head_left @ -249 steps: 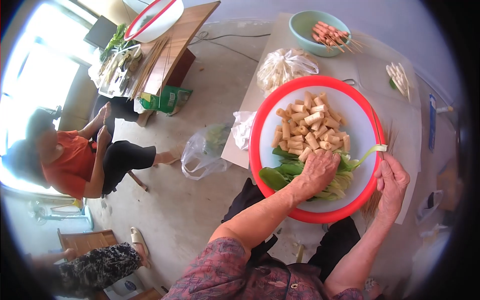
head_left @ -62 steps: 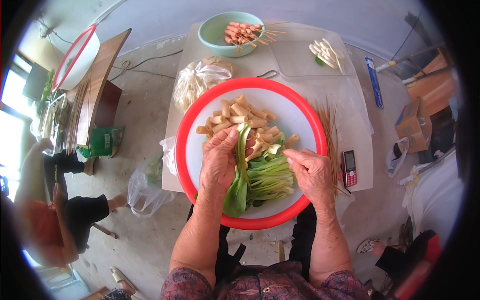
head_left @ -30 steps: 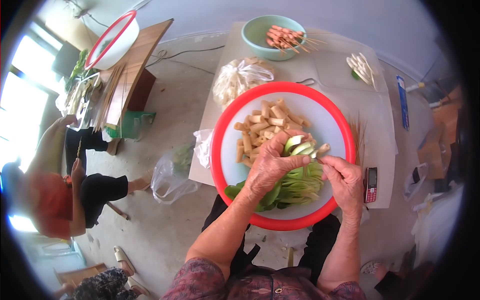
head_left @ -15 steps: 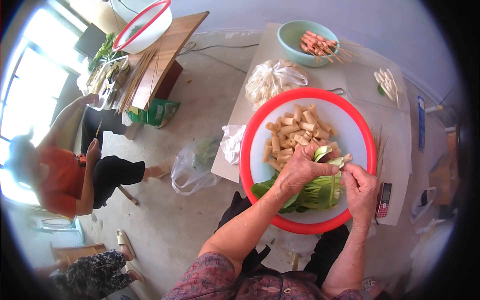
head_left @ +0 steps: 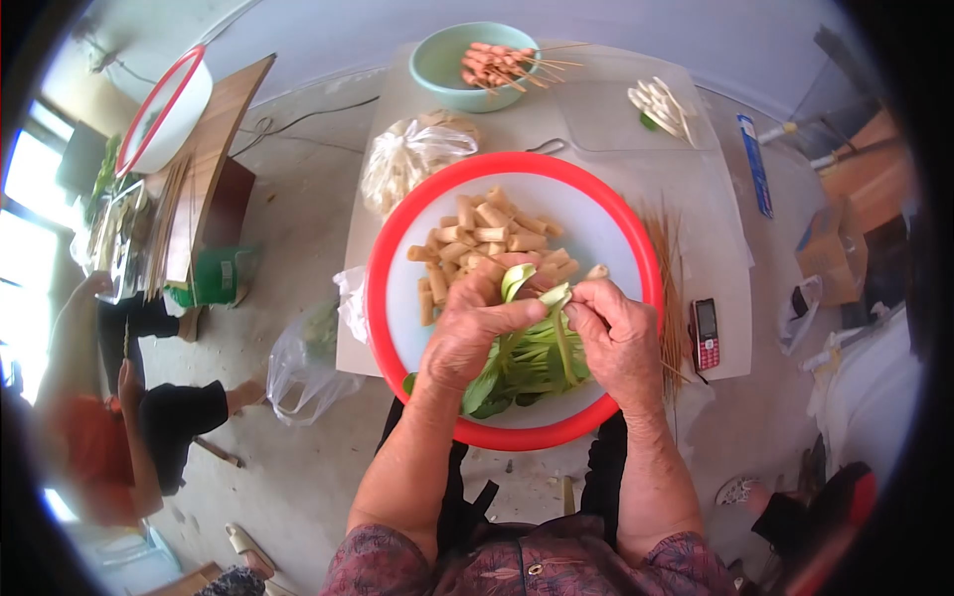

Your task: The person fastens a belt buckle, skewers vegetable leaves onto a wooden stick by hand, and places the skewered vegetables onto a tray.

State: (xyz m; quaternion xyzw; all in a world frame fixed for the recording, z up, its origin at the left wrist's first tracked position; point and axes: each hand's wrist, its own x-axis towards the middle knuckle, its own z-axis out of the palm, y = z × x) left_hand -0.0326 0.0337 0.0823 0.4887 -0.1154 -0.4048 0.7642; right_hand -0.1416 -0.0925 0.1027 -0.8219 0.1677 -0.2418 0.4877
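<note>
A large white basin with a red rim [head_left: 651, 288] sits in front of me. Beige tube-shaped pieces [head_left: 492, 235] are heaped in its far part, with a bunch of leafy greens [head_left: 517, 372] in the near part. Over the basin, my left hand [head_left: 467, 328] is closed around a pale green leafy stalk [head_left: 517, 281], thumb along it. The fingers of my right hand [head_left: 621, 343] pinch together at the stalk's pale end, touching it. A beige tip [head_left: 597, 271] shows just beyond my right fingers; what it belongs to is hidden.
A teal bowl [head_left: 425, 74] holds skewered pink pieces [head_left: 497, 68]. Around the basin are a knotted plastic bag [head_left: 407, 164], white strips [head_left: 661, 109], bamboo skewers [head_left: 668, 268] and a red phone [head_left: 705, 338]. A person in orange [head_left: 94, 447] sits at left by a wooden table [head_left: 224, 124].
The camera view has turned right, so the table and basin appear farther left. Both hands stay together over the basin on the stalk; a person in dark clothing now shows at lower right.
</note>
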